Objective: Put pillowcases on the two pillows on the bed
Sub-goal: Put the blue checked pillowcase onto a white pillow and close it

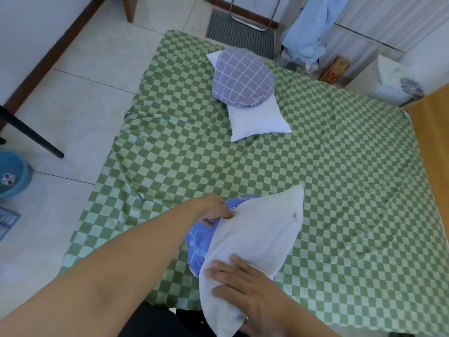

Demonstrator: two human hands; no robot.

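We see a white pillow (257, 242) at the near edge of the bed, tipped up with one corner pointing away from us. Our right hand (243, 285) grips its near end, fingers (226, 266) curled over the white cloth. Our left hand (211, 210) is at the far side of that pillow, and its fingers pinch the edge of a blue pillowcase (199, 242). The blue pillowcase lies bunched under the pillow, between our two hands, and touches the pillow. We cannot tell if any of the pillow is inside it.

Far past our fingertips, well apart from both hands, a second white pillow (257, 120) lies flat on the bed. A purple pillowcase with white lines (243, 79) lies folded on top of its far part.

Under it all is the green checked sheet (340, 154). Left of our left hand, on the tiled floor, stands a blue bucket (12, 176).
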